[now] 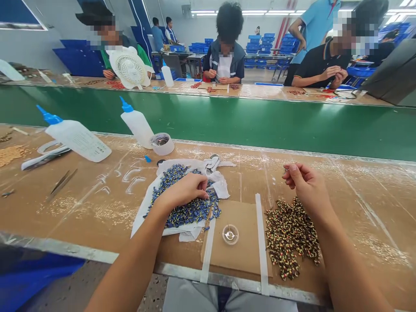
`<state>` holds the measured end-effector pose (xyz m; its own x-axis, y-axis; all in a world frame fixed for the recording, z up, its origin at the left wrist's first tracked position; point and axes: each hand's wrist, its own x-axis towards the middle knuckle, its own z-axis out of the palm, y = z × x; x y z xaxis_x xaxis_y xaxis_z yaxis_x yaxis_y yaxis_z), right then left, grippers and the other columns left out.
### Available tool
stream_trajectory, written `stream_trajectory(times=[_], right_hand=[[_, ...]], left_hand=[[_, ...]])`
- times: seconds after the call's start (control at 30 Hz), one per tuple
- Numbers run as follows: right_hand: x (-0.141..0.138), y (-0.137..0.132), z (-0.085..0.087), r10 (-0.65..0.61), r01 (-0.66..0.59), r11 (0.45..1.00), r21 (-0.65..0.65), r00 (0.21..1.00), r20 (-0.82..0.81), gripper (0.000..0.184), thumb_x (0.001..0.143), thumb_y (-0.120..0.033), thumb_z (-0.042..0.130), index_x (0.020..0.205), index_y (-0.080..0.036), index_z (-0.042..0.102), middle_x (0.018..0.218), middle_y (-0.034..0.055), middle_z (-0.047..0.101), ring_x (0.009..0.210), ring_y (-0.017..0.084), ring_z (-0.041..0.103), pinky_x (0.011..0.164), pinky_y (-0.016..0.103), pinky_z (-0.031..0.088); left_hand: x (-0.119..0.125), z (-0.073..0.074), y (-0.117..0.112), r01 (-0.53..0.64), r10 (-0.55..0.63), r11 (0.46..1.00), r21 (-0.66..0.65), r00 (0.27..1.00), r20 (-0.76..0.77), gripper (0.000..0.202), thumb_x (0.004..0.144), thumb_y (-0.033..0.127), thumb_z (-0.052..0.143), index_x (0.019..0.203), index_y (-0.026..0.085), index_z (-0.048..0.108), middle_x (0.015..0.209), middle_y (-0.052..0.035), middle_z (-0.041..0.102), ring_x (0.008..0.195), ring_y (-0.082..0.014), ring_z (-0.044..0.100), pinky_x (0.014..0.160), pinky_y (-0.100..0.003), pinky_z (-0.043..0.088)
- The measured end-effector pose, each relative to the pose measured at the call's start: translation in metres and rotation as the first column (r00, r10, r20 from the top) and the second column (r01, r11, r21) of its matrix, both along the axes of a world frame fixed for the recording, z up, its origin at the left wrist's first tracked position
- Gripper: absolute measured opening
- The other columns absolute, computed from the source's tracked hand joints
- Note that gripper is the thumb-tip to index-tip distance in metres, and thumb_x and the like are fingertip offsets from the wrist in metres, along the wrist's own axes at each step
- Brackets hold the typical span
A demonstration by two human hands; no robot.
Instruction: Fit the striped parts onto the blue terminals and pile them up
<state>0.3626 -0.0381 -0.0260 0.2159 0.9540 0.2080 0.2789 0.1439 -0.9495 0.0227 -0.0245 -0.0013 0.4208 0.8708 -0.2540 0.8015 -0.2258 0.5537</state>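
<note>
My left hand (pixel 191 189) is over a heap of small blue-and-yellow pieces (pixel 186 216) on white cloth (pixel 150 203). Its fingers are pinched together at the heap's right side; whatever lies between them is hidden. Raised above a pile of small black, yellow and red pieces (pixel 289 236), my right hand (pixel 303 180) pinches something tiny and greyish at its fingertips, too small to name. Between the two piles, a small clear cup (pixel 230 234) holding clear liquid and a thin stick stands on a cardboard sheet (pixel 237 260) taped down along its sides.
Two white squeeze bottles with blue tips, one lying tilted (pixel 79 138) and one leaning (pixel 138 128), are at the back left near a tape roll (pixel 162 144). Tweezers (pixel 63 182) lie further left. Beyond the green belt (pixel 227 117), several people work at another bench.
</note>
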Motion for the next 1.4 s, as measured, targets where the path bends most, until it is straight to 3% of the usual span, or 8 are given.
stream_trajectory(times=[0.2, 0.43, 0.73, 0.8, 0.97, 1.1, 1.23, 1.4], right_hand=[[-0.015, -0.006, 0.003, 0.157, -0.165, 0.984, -0.06, 0.98, -0.123, 0.032, 0.087, -0.05, 0.061, 0.09, -0.019, 0.068, 0.072, 0.0023, 0.063, 0.061, 0.012, 0.054, 0.054, 0.024, 0.043], [-0.033, -0.013, 0.004, 0.316, -0.318, 0.943, -0.095, 0.948, -0.037, 0.029, 0.09, -0.046, 0.057, 0.087, -0.018, 0.065, 0.073, 0.003, 0.064, 0.061, 0.013, 0.055, 0.057, 0.026, 0.044], [-0.075, -0.029, -0.012, 0.566, -0.558, 0.821, -0.123, 0.823, 0.045, 0.017, 0.09, -0.033, 0.059, 0.098, -0.018, 0.064, 0.082, 0.0041, 0.068, 0.074, 0.017, 0.062, 0.066, 0.029, 0.048], [-0.082, -0.032, -0.014, 0.583, -0.577, 0.812, -0.084, 0.809, 0.074, 0.016, 0.09, -0.029, 0.059, 0.1, -0.018, 0.064, 0.086, 0.0048, 0.069, 0.076, 0.017, 0.063, 0.069, 0.03, 0.049], [-0.084, -0.033, -0.014, 0.497, -0.503, 0.864, -0.002, 0.854, 0.152, 0.012, 0.091, -0.027, 0.059, 0.094, -0.019, 0.067, 0.085, 0.0053, 0.069, 0.078, 0.018, 0.063, 0.071, 0.032, 0.049], [-0.085, -0.035, -0.013, 0.47, -0.483, 0.875, 0.037, 0.866, 0.171, 0.012, 0.092, -0.026, 0.058, 0.093, -0.021, 0.069, 0.087, 0.0055, 0.069, 0.079, 0.019, 0.063, 0.071, 0.032, 0.049], [-0.088, -0.039, -0.013, 0.479, -0.495, 0.867, 0.054, 0.858, 0.184, 0.015, 0.092, -0.024, 0.056, 0.097, -0.023, 0.07, 0.091, 0.0059, 0.07, 0.084, 0.02, 0.065, 0.075, 0.033, 0.05], [-0.087, -0.039, -0.012, 0.482, -0.486, 0.874, -0.017, 0.86, 0.167, 0.015, 0.093, -0.026, 0.056, 0.099, -0.022, 0.069, 0.09, 0.0059, 0.071, 0.081, 0.019, 0.066, 0.072, 0.032, 0.051]], left_hand=[[0.004, -0.001, 0.0, -0.097, 0.082, 0.993, 0.066, 0.976, 0.204, 0.01, 0.074, 0.022, 0.066, 0.074, 0.018, 0.057, 0.066, 0.0022, 0.059, 0.064, -0.0143, 0.055, 0.06, -0.025, 0.039], [0.008, 0.003, -0.002, 0.05, 0.033, 0.986, -0.156, 0.87, 0.492, 0.005, 0.078, 0.02, 0.064, 0.081, 0.016, 0.062, 0.075, -0.0014, 0.065, 0.072, -0.0151, 0.063, 0.07, -0.028, 0.049], [0.043, -0.017, -0.011, 0.108, 0.206, 0.915, -0.389, 0.702, 0.681, 0.018, 0.084, 0.031, 0.065, 0.09, 0.014, 0.064, 0.069, 0.0002, 0.061, 0.061, -0.0109, 0.059, 0.063, -0.027, 0.05], [0.051, -0.024, -0.014, 0.13, 0.254, 0.888, -0.44, 0.66, 0.707, 0.022, 0.082, 0.033, 0.067, 0.09, 0.013, 0.063, 0.07, -0.0005, 0.063, 0.061, -0.0104, 0.06, 0.063, -0.026, 0.049], [0.059, -0.026, -0.019, 0.175, 0.334, 0.834, -0.524, 0.595, 0.731, 0.026, 0.078, 0.031, 0.073, 0.091, 0.012, 0.061, 0.071, -0.0033, 0.068, 0.06, -0.0102, 0.062, 0.061, -0.023, 0.048], [0.062, -0.02, -0.022, 0.126, 0.293, 0.876, -0.465, 0.626, 0.722, 0.021, 0.078, 0.027, 0.072, 0.088, 0.012, 0.063, 0.069, -0.0035, 0.068, 0.06, -0.011, 0.063, 0.063, -0.025, 0.05], [0.065, -0.023, -0.026, 0.067, 0.095, 0.971, -0.23, 0.774, 0.626, 0.013, 0.083, 0.026, 0.065, 0.084, 0.014, 0.067, 0.067, -0.002, 0.067, 0.062, -0.0126, 0.063, 0.062, -0.024, 0.05], [0.066, -0.03, -0.028, 0.1, -0.047, 0.993, -0.069, 0.841, 0.539, 0.015, 0.086, 0.02, 0.057, 0.085, 0.015, 0.072, 0.066, -0.0014, 0.066, 0.062, -0.0128, 0.061, 0.06, -0.022, 0.046]])
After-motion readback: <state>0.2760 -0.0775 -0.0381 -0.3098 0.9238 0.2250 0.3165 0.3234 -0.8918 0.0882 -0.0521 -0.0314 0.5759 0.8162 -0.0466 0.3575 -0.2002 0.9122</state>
